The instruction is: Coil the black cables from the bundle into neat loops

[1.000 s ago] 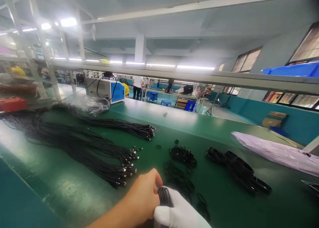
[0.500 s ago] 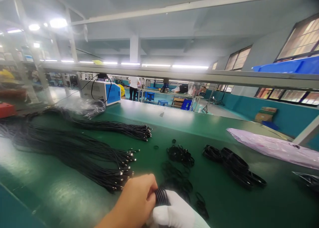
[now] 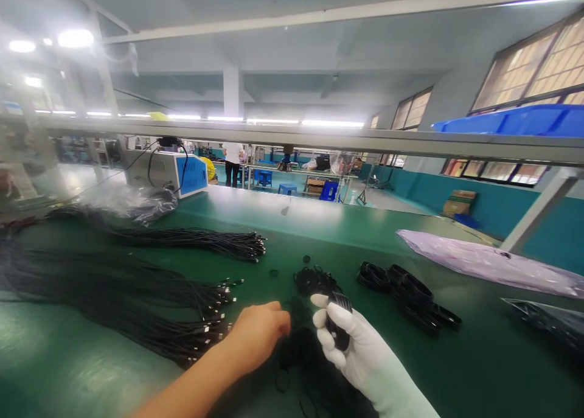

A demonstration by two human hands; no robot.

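My right hand [image 3: 353, 345], in a white glove, grips a small coiled black cable [image 3: 338, 320] upright above the green bench. My bare left hand [image 3: 255, 336] is off the coil, fingers curled, lying just left of a heap of loose black rubber bands [image 3: 314, 281]; whether it pinches anything I cannot tell. A thick bundle of straight black cables [image 3: 137, 302] with metal plugs lies to the left of that hand. A second bundle [image 3: 205, 241] lies farther back. A row of finished black coils [image 3: 410, 293] sits to the right.
A blue and white machine [image 3: 171, 171] stands at the back left by a clear plastic bag [image 3: 128, 199]. A pink plastic bag [image 3: 483, 263] lies at the right. A metal rail [image 3: 319, 139] crosses overhead. People stand at benches far behind.
Both hands held the coil together at the lower edge before. Now my left hand has let go and sits apart, and my right hand has lifted the coil up and to the right.
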